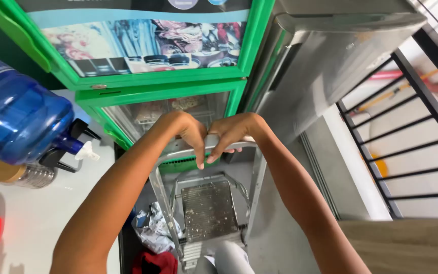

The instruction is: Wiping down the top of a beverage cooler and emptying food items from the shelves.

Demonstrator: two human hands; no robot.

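Both my hands grip the top rail of a metal step ladder that stands in front of me. My left hand wraps the rail from the left and my right hand wraps it beside it, the fingers nearly touching. Below the rail I see the ladder's ridged top step and its silver side rails. A green-framed display fridge with glass doors stands right behind the ladder.
A blue water jug with a pump lies tilted on a white counter at left. A silver fridge stands at right, with black railing beyond. Crumpled wrapping and a red cloth lie on the floor by the ladder's foot.
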